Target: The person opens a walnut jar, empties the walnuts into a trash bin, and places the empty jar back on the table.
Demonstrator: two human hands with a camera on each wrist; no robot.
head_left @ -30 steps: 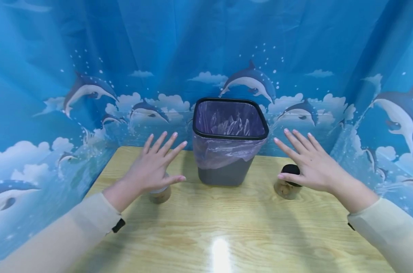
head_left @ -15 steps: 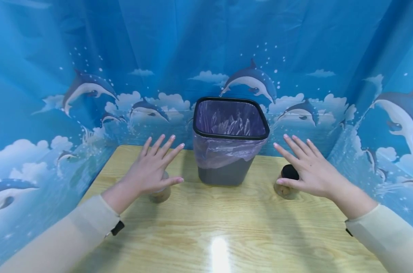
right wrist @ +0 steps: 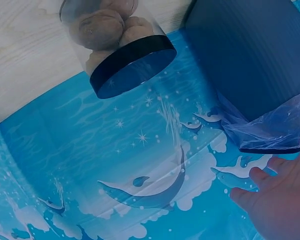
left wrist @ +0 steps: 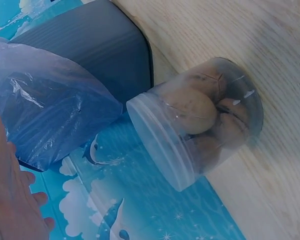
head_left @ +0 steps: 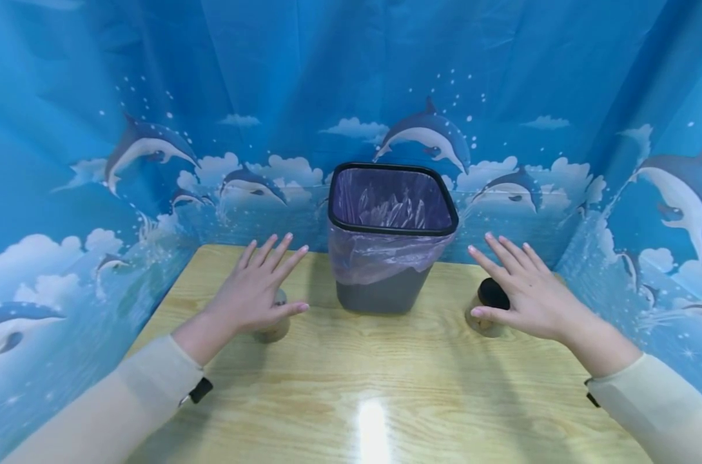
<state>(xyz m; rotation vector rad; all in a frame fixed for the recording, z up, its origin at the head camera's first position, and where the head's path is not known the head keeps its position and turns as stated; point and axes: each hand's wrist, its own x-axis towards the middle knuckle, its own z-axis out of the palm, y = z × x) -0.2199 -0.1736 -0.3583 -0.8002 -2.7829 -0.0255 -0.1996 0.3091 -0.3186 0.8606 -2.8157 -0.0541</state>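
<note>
My left hand (head_left: 246, 296), palm down with straight, spread fingers, hovers over a clear jar (left wrist: 190, 120) and holds nothing. Inside that jar are several brown, walnut-like pieces, under a translucent lid (left wrist: 160, 145). In the head view the hand hides most of it. My right hand (head_left: 530, 296) is likewise spread in the air, over a second clear jar (right wrist: 110, 30) with a black lid (right wrist: 135, 65) and similar brown pieces. Between the hands stands a grey trash bin (head_left: 380, 293), lined with a purple plastic bag (head_left: 385, 254) folded over its black rim.
Both jars and the bin stand on a light wood-grain table (head_left: 327, 386), the bin near its back edge. A blue dolphin-print curtain (head_left: 258, 77) rises behind the table and along both sides.
My left hand has drifted slightly left. The right hand stays almost in place, still spread. The jars and the bin stand where they were.
</note>
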